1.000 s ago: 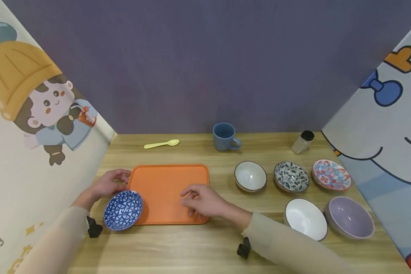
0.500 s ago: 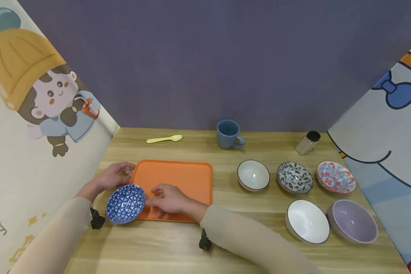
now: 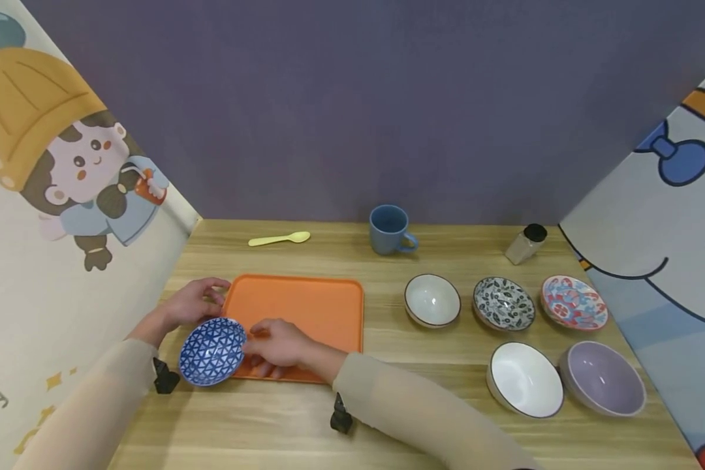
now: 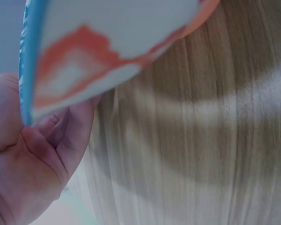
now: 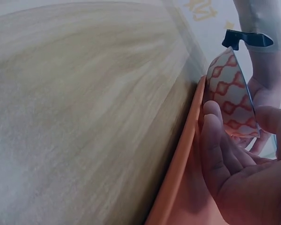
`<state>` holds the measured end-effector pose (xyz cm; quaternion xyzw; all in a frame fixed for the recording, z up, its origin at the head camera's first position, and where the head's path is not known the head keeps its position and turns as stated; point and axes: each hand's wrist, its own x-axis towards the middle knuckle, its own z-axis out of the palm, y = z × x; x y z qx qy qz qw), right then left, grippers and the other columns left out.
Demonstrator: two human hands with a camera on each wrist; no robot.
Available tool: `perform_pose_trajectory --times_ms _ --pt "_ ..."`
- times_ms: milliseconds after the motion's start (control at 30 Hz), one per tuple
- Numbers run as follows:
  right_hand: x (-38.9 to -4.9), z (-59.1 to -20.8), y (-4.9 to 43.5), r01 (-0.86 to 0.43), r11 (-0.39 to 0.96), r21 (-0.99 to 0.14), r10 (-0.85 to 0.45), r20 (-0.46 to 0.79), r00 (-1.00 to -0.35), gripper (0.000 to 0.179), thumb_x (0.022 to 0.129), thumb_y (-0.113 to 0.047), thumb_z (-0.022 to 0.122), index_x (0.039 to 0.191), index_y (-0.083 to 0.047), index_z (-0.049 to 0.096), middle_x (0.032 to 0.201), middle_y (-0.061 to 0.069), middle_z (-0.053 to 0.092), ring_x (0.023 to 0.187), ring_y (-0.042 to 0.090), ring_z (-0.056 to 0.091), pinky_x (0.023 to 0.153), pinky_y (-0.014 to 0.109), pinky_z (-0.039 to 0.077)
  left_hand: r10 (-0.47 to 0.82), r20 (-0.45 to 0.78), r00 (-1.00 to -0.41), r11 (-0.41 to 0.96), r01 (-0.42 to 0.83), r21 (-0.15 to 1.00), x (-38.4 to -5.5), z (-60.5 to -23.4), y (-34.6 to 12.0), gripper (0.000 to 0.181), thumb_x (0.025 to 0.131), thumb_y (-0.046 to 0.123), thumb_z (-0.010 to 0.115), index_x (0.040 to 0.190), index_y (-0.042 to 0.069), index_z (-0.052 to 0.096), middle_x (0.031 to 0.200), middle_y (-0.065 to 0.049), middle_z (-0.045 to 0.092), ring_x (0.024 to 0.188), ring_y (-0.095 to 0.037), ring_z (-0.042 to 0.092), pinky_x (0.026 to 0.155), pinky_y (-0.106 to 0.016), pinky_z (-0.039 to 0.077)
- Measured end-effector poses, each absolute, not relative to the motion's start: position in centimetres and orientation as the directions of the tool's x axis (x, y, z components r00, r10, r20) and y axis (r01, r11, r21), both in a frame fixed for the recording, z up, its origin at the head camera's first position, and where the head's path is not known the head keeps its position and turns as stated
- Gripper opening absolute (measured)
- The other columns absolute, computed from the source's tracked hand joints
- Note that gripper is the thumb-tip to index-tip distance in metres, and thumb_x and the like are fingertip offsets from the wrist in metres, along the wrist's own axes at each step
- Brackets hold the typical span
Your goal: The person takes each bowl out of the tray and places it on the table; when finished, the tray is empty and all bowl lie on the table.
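A bowl with a blue triangle pattern inside is tilted over the left edge of the orange tray. Its outside, white with red markings, shows in both wrist views. My left hand holds the bowl at its far left side; part of the grip is hidden behind the bowl. On the opposite side my right hand pinches the rim, with the thumb on the inner side and the fingers against the outside of the bowl.
At the back lie a yellow spoon, a blue mug and a shaker with a black lid. To the right stand a small white bowl, a leaf-patterned dish, a red-and-blue dish, a larger white bowl and a purple bowl.
My right hand has moved left across the tray to the bowl's right rim and taken hold there. The left hand and the bowl have stayed nearly in place.
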<state>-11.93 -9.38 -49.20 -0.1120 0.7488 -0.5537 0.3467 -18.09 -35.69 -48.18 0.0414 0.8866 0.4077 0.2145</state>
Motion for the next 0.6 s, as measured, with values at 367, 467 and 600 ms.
perform_pose_trajectory --times_ms 367,467,600 --pt "-11.2 -49.4 -10.5 0.281 0.301 -0.911 -0.597 -0.410 -0.689 0.042 0.099 -0.029 0.068 0.137 -0.014 0.060 0.083 0.012 0.076 0.066 0.034 0.074 0.040 0.032 0.049 0.190 -0.393 -0.900 0.691 -0.162 0.705 -17.6 -47.5 -35.6 0.057 0.095 -0.001 0.062 0.148 -0.005 0.042 0.113 -0.025 0.063 0.085 -0.024 0.064 0.069 -0.035 0.059" --pt "-11.1 -49.4 -10.6 0.274 0.309 -0.911 -0.595 -0.409 -0.692 0.042 0.099 -0.029 0.068 0.137 -0.015 0.061 0.084 0.012 0.076 0.068 0.035 0.075 0.041 0.034 0.051 0.193 -0.391 -0.900 0.686 -0.162 0.710 -17.3 -47.6 -35.8 0.057 0.095 0.000 0.062 0.148 -0.006 0.041 0.113 -0.026 0.063 0.084 -0.024 0.064 0.068 -0.035 0.058" --pt "-11.1 -49.3 -10.8 0.271 0.317 -0.909 -0.600 -0.413 -0.686 0.042 0.100 -0.030 0.067 0.139 -0.016 0.061 0.084 0.012 0.076 0.069 0.035 0.075 0.043 0.036 0.052 0.199 -0.382 -0.903 0.673 -0.157 0.722 -17.1 -47.8 -36.2 0.058 0.096 0.000 0.062 0.150 -0.005 0.042 0.111 -0.025 0.063 0.083 -0.023 0.064 0.067 -0.034 0.058"
